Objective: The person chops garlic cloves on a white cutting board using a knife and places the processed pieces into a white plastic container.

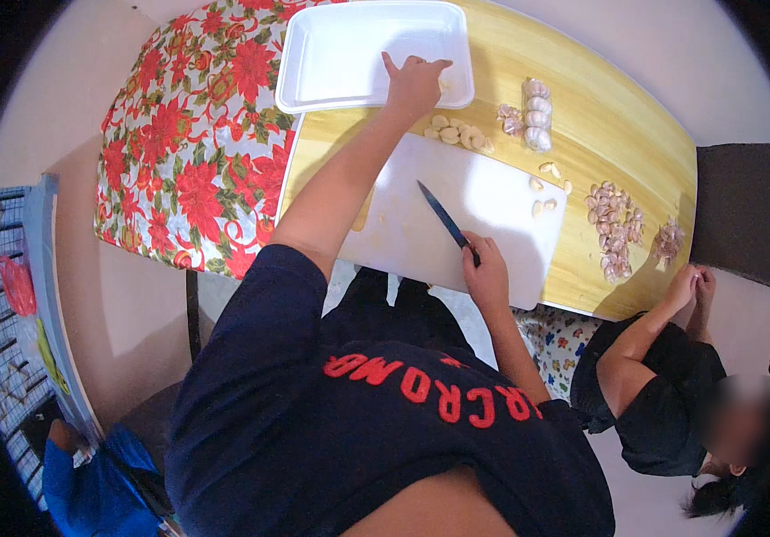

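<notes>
My left hand (416, 84) is over the right half of a white plastic tray (338, 101), some fingers spread and others curled. I see nothing held in it. Small pale garlic pieces (447, 85) lie in the tray beside it. My right hand (488, 272) grips the dark handle of a kitchen knife (443, 213). The blade points away and to the left above a white cutting board (425, 248). Peeled garlic cloves (455, 132) lie along the board's far edge. A few more cloves (537, 209) rest near its right end.
Netted garlic bulbs (537, 115) stand beyond the board near garlic skins (510, 121). Unpeeled cloves (613, 225) and a pile of skins (668, 241) lie rightward on the wooden table (633, 154). Another person (667, 403) sits at right. A floral cloth (190, 154) covers the left surface.
</notes>
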{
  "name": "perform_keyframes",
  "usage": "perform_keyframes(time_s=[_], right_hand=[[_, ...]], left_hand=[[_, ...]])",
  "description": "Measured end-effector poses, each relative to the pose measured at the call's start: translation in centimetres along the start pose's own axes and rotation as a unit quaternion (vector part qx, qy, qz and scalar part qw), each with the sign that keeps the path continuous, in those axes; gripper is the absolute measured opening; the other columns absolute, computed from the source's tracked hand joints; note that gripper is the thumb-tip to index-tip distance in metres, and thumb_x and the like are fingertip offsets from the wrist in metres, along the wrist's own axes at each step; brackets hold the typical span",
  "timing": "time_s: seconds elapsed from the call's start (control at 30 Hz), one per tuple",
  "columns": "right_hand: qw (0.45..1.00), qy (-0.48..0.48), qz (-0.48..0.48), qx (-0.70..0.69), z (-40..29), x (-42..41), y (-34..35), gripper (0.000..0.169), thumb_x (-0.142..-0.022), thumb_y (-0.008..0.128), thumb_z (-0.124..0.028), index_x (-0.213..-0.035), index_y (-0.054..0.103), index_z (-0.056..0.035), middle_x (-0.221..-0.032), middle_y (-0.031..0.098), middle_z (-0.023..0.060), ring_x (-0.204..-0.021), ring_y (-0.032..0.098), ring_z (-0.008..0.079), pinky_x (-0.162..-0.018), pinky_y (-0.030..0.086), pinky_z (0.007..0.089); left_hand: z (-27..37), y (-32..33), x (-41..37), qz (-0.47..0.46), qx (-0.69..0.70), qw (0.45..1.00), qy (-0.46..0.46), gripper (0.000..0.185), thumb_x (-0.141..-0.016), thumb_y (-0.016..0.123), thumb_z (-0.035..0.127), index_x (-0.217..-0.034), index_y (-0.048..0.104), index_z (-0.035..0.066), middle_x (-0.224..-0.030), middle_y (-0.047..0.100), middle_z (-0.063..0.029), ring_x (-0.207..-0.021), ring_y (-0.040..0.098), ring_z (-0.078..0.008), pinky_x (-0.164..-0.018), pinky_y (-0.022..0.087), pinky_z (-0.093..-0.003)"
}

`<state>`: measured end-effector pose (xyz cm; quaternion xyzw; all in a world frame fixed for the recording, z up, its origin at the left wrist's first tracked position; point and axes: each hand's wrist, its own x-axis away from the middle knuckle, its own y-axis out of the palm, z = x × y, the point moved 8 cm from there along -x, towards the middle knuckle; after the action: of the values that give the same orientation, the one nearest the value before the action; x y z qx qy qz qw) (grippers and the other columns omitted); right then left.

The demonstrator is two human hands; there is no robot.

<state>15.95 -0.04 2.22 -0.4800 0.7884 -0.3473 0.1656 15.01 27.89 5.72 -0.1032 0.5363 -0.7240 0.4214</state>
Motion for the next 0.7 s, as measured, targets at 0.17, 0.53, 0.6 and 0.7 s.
perform_keyframes(time_s=[0.17,0.53,0.6,0.7], right_hand=[[0.990,-0.110,-0.056,0.064,-1.3,-3.1,0.4,0.024,-0.079,0.048,-0.010,-0.100,0.057,-0.0108,-0.081,0.054,0.0101,-0.068,0.056,0.0288,-0.059,0.047,0.0353],[0.977,-0.129,-0.146,0.083,-1.9,-1.4,1.3,0.027,-0.077,0.049,-0.010,-0.102,0.058,-0.0136,-0.083,0.056,0.0079,-0.068,0.057,0.0265,-0.061,0.047,0.0360],[0.982,-0.115,-0.130,0.073,-1.6,-1.1,0.8,0.027,-0.078,0.049,-0.010,-0.103,0.058,-0.0137,-0.084,0.056,0.0073,-0.069,0.057,0.0268,-0.062,0.046,0.0359],[0.994,-0.016,-0.109,0.029,0.0,0.2,0.3,0.028,-0.079,0.048,-0.010,-0.105,0.057,-0.0127,-0.085,0.056,0.0085,-0.071,0.056,0.0276,-0.065,0.046,0.0353]], left_hand=[[0.2,-5.3,2.9,0.130,0.138,0.980,0.065,0.021,-0.080,0.052,0.014,-0.099,0.057,0.007,-0.092,0.058,-0.0087,-0.089,0.053,-0.0232,-0.080,0.040,-0.0382],[-5.2,-1.9,18.6,-0.216,0.263,0.933,-0.120,0.017,-0.073,0.061,0.008,-0.089,0.062,0.002,-0.076,0.059,-0.0094,-0.064,0.054,-0.0162,-0.061,0.044,-0.0281],[-5.1,-1.4,19.5,-0.241,0.260,0.927,-0.123,0.020,-0.071,0.063,0.008,-0.090,0.062,0.002,-0.076,0.058,-0.0097,-0.065,0.054,-0.0168,-0.061,0.045,-0.0286],[-4.3,-1.3,19.6,-0.283,0.236,0.925,-0.098,0.024,-0.069,0.064,0.010,-0.091,0.062,0.002,-0.077,0.056,-0.0114,-0.068,0.056,-0.0197,-0.064,0.045,-0.0300]])
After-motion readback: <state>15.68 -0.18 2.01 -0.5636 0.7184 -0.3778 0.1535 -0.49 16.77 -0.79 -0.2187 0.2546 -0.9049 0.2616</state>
